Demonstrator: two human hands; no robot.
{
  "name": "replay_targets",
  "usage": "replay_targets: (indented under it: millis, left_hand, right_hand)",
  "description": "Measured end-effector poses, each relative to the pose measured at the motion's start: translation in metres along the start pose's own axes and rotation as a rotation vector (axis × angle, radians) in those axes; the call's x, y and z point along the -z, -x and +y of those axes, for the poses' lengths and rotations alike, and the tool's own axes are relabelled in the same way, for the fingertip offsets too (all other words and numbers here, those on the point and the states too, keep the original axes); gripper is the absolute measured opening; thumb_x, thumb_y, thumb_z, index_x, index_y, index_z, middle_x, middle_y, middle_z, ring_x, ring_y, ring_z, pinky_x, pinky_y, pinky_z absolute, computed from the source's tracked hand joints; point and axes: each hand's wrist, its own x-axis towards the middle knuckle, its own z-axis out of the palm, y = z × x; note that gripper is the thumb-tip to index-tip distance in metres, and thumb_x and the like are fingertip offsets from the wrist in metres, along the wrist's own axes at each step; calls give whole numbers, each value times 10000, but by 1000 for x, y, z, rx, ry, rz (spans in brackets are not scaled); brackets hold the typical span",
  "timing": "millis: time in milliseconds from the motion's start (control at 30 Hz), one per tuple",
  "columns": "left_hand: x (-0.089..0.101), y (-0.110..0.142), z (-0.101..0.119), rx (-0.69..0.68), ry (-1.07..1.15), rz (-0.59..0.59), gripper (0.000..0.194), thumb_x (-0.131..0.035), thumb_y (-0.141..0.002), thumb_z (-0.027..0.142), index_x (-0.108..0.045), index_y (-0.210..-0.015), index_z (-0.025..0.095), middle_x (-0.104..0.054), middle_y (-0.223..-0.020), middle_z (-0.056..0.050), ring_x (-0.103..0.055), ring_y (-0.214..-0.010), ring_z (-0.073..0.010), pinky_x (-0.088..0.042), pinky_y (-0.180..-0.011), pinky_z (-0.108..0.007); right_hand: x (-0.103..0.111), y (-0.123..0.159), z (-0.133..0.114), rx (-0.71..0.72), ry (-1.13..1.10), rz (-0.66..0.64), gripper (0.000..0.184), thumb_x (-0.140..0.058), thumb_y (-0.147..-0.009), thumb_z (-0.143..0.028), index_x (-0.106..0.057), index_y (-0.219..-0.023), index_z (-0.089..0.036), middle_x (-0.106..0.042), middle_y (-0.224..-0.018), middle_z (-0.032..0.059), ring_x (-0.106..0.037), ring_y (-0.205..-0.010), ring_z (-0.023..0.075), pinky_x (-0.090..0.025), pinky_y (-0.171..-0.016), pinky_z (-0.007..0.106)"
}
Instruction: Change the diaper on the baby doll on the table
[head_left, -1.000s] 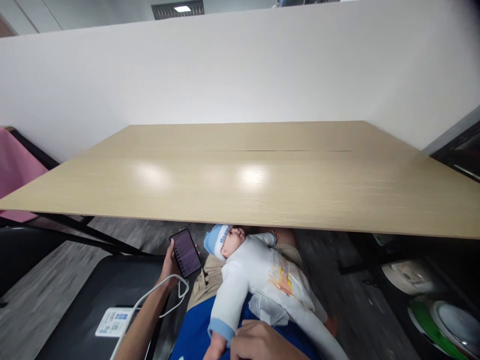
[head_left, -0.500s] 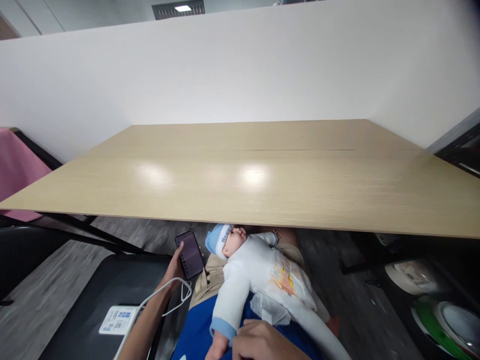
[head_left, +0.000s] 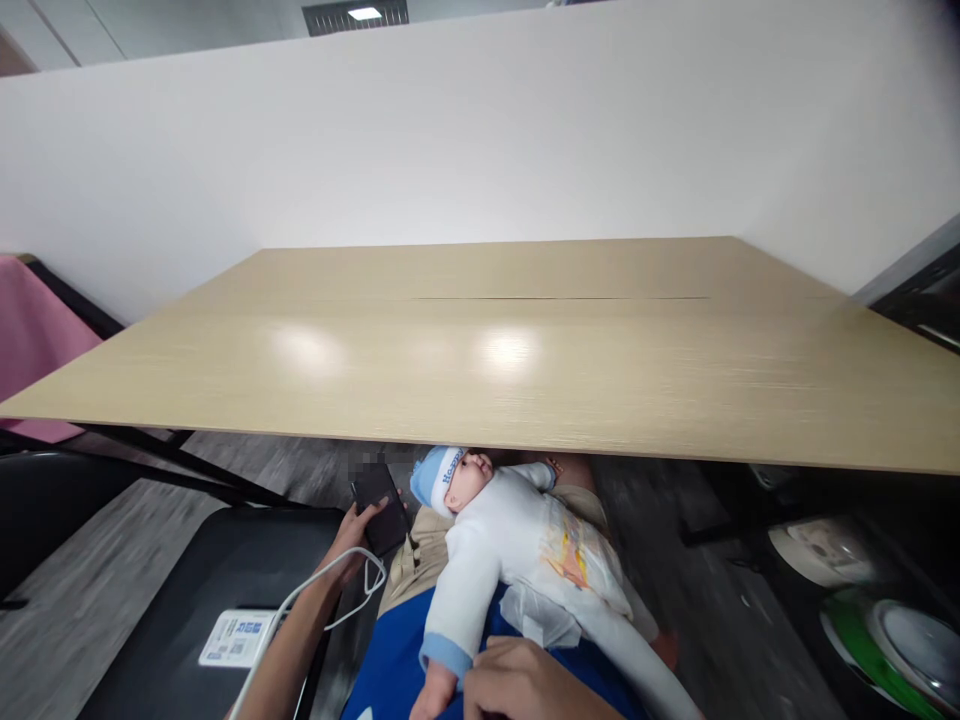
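Note:
A baby doll (head_left: pixel 517 550) in a white suit and a blue-and-white cap lies on my lap, head toward the table's edge. My left hand (head_left: pixel 352 535) is closed round a dark phone (head_left: pixel 380 495) held just left of the doll's head; a white cable (head_left: pixel 315 600) runs from it along my forearm. My right hand (head_left: pixel 525 685) rests at the bottom edge beside the doll's near arm and its blue cuff, fingers curled; what it grips, if anything, is hidden.
A wide light-wood table (head_left: pixel 487 350) fills the middle, with a white partition (head_left: pixel 480 140) behind it. A black chair seat (head_left: pixel 195 580) with a white label card (head_left: pixel 236 637) sits at my left. Pink fabric (head_left: pixel 30 340) lies far left; white-and-green appliances (head_left: pixel 885 620) stand at the lower right.
My left hand has tilted the phone and drawn it slightly right and up, nearer the doll's head; its screen now looks dark. The doll and my right hand have hardly moved.

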Motion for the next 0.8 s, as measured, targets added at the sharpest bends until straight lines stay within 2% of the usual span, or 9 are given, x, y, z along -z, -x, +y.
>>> replay_targets:
  millis: [100, 233, 400, 567, 667, 800]
  left_hand:
    - [-1, 4, 3, -14, 45, 3, 719, -913, -813, 157, -588, -1451, 219, -775, -1345, -174, -777, -1214, -364, -668, -1029, -513]
    - [2, 7, 5, -45, 76, -20, 757, -930, -766, 91, -578, -1424, 214, -750, -1387, -180, -762, -1253, -341, -629, -1108, -485]
    - [1, 12, 6, -107, -17, -54, 941, -989, -643, 83, -582, -1473, 262, -754, -1406, -145, -708, -1342, -360, -537, -1218, -471]
    - [-4, 14, 7, -162, -66, -67, 1072, -997, -644, 105, -507, -1572, 324, -696, -1505, -135, -677, -1389, -343, -500, -1246, -441]
    - [-4, 15, 9, -121, -21, -75, 1020, -973, -677, 151, -509, -1570, 315, -739, -1440, -122, -716, -1332, -331, -518, -1225, -431]
    - [-4, 15, 8, -102, 9, -80, 1116, -954, -610, 88, -474, -1588, 329, -768, -1387, -91, -749, -1267, -308, -526, -1206, -408]
  right_hand:
    - [1, 0, -1, -20, 15, -10, 586, -502, -1075, -708, -429, -739, -233, -525, -692, -39, -528, -679, 127, -479, -782, 272]
    - [0, 0, -1, 6, 14, 8, 615, -453, -1070, -755, -437, -745, -234, -531, -683, -38, -526, -666, 129, -466, -763, 275]
    - [-1, 0, 1, 13, -14, -6, 614, -395, -1080, -762, -444, -763, -239, -535, -698, -27, -555, -678, 139, -485, -789, 285]
    - [-2, -1, 3, 72, -62, 58, 674, -298, -1059, -825, -443, -760, -238, -514, -674, -29, -537, -644, 136, -459, -746, 283]
    - [-2, 0, 3, 62, -40, 46, 632, -332, -1078, -777, -442, -765, -239, -522, -682, -28, -544, -656, 138, -464, -755, 282]
    - [-2, 1, 5, 3, 16, -6, 526, -470, -1090, -662, -461, -778, -239, -562, -724, -23, -582, -710, 142, -494, -818, 284]
